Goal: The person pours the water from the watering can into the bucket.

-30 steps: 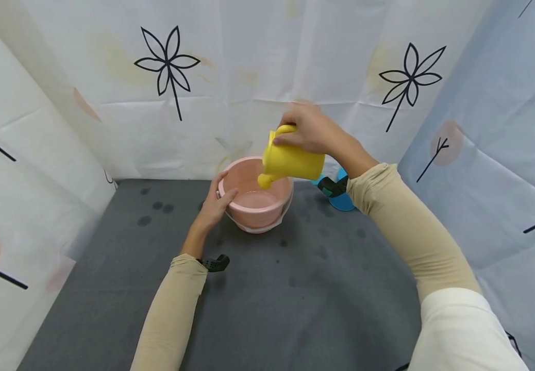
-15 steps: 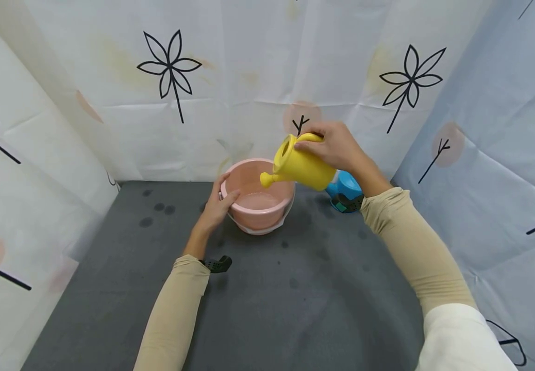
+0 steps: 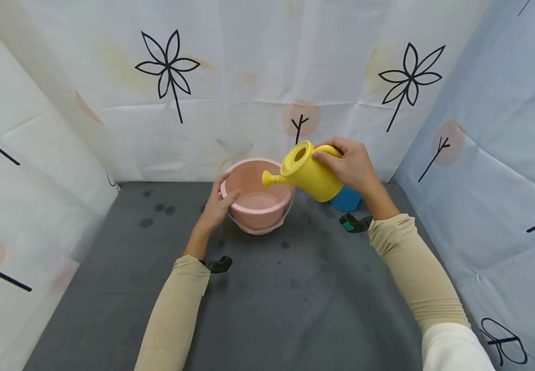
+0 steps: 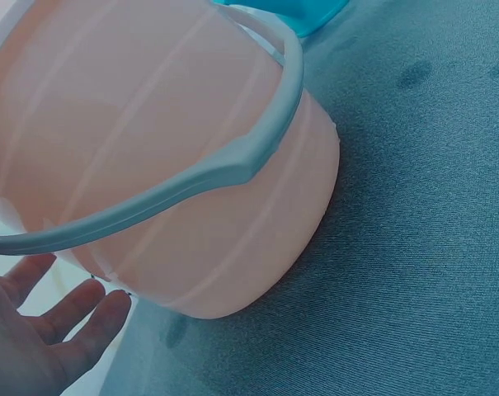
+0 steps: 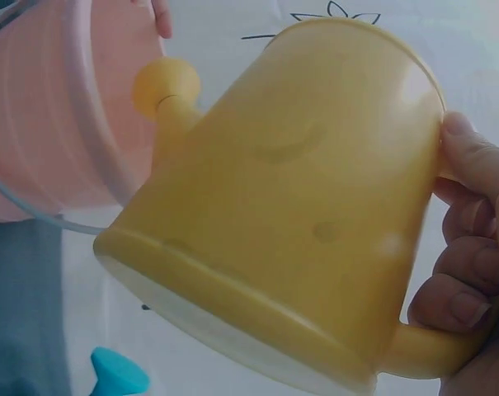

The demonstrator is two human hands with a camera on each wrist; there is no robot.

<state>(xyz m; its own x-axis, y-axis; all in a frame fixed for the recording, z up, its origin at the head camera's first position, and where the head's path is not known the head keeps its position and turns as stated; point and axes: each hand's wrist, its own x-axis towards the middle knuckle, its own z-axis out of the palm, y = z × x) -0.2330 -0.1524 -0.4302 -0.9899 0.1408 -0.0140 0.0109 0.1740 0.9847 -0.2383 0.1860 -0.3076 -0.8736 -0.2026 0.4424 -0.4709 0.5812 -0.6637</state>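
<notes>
A pink bucket (image 3: 258,221) stands on the dark table at the back wall, its pale handle (image 4: 179,186) hanging down the near side. My left hand (image 3: 216,203) holds the bucket's left rim, thumb over the edge and fingers outside. In my right hand (image 3: 351,162) is a yellow watering can (image 3: 316,178), its handle gripped by curled fingers. The can is held up off the table, tilted only a little, with its round spout head (image 5: 167,87) over the bucket's right rim. No water shows leaving the spout. A little liquid seems to lie in the bucket.
A blue watering can (image 3: 346,199) stands right of the bucket, mostly hidden behind the yellow can and right hand. Dark wet spots (image 3: 158,207) mark the table cloth (image 3: 267,309). White printed curtains (image 3: 249,62) close off the back and sides.
My right hand has moved right and down, turning the yellow watering can from spout-down toward upright, so its top opening now shows. The left hand and the bucket have stayed put.
</notes>
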